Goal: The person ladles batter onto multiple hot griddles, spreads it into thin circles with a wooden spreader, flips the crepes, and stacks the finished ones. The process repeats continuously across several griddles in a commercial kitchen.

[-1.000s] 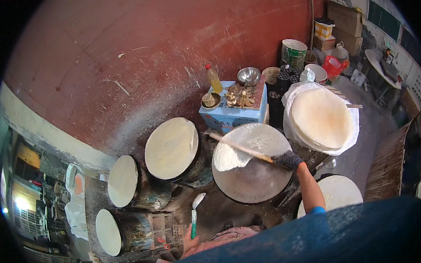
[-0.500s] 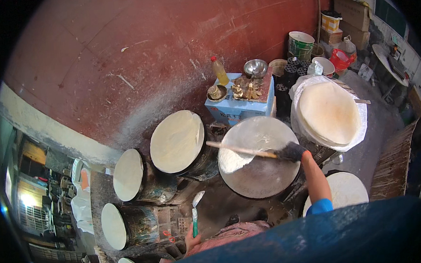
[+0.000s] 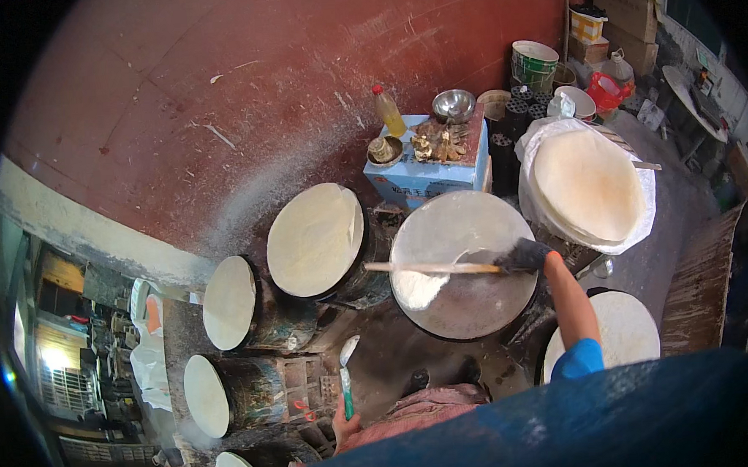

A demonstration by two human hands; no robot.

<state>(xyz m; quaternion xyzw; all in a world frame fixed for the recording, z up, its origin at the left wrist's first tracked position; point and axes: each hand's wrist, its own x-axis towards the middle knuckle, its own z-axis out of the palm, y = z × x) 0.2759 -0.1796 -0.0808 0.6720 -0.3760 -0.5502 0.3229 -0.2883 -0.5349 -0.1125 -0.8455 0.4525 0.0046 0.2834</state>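
My right hand (image 3: 525, 256), in a black glove, is closed round one end of a long wooden stick (image 3: 443, 268). The stick lies almost level across a round grey griddle (image 3: 480, 312), its far end past the left rim. White batter (image 3: 419, 289) sits on the griddle's left part, just under the stick, and a thin pale curved smear (image 3: 468, 256) shows above it. Low in the view, my left hand (image 3: 346, 420) grips a ladle (image 3: 347, 395) by its green handle. The ladle's whitish bowl points up, clear of the griddle.
Other round plates covered with pale sheets stand at left (image 3: 316, 242) and lower right (image 3: 624, 330). Stacked thin round pancakes (image 3: 590, 184) rest on white plastic at right. Behind the griddle, a blue box (image 3: 426, 180) carries a yellow bottle (image 3: 392, 121) and metal bowl (image 3: 454, 106).
The stick has swung from a slant to nearly level, its left end lower against the griddle. The batter patch looks smaller. The ladle stays in my left hand, and the view has shifted slightly.
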